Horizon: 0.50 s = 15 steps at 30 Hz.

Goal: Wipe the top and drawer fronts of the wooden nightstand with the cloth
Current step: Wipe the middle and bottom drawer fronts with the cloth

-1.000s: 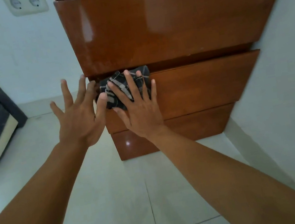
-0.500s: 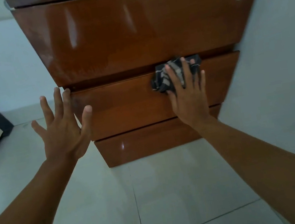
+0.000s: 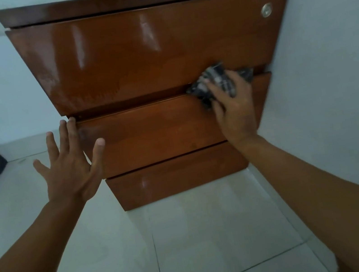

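Fingers of right hand (image 3: 232,112) pressing bunched plaid cloth (image 3: 219,82) at middle drawer front (image 3: 150,136) right end, unwiped length running left; left hand (image 3: 70,168) splayed wide, empty, nearer that side.

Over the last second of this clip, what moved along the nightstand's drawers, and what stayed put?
The right hand slid the cloth along the top edge of the middle drawer front, from its left end to near its right end, pressing it throughout. The left hand stayed open and empty by the drawer's left edge, no longer next to the cloth. All drawers remain shut; nothing was picked up or let go.
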### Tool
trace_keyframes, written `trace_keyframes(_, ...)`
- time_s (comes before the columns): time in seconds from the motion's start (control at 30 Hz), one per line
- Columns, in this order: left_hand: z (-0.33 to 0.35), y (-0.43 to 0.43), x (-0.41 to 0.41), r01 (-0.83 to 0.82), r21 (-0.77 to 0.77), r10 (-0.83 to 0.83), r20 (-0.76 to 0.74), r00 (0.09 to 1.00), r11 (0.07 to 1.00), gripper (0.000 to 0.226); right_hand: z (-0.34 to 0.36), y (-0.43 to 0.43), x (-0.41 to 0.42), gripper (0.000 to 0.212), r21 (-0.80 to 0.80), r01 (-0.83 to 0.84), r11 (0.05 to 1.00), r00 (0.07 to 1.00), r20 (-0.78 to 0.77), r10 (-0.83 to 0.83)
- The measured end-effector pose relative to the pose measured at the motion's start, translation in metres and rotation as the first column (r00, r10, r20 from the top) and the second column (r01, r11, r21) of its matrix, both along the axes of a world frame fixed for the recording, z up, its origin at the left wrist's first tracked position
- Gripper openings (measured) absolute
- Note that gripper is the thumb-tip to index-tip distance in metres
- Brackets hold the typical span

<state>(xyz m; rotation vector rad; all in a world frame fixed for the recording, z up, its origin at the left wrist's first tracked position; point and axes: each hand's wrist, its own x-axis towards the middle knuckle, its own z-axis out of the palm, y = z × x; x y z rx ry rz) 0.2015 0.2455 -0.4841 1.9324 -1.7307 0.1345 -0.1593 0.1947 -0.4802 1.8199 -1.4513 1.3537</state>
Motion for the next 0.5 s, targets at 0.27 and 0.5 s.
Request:
trace_keyframes(0.27, 0.013, 0.010, 0.001, -0.015, -0.022, 0.015, -0.003, 1.000, 1.000, 0.095, 0.022, 0.005, 0.028, 0.043, 0.046, -0.057, 0.997, 0.998, 0.016, 0.056)
trace_keyframes(0.5, 0.008, 0.002, -0.007, -0.019, 0.022, 0.018, 0.034, 0.999, 1.000, 0.097, 0.027, -0.004, -0.058, 0.039, 0.149, 0.122, 0.981, 0.926, 0.340, -0.167)
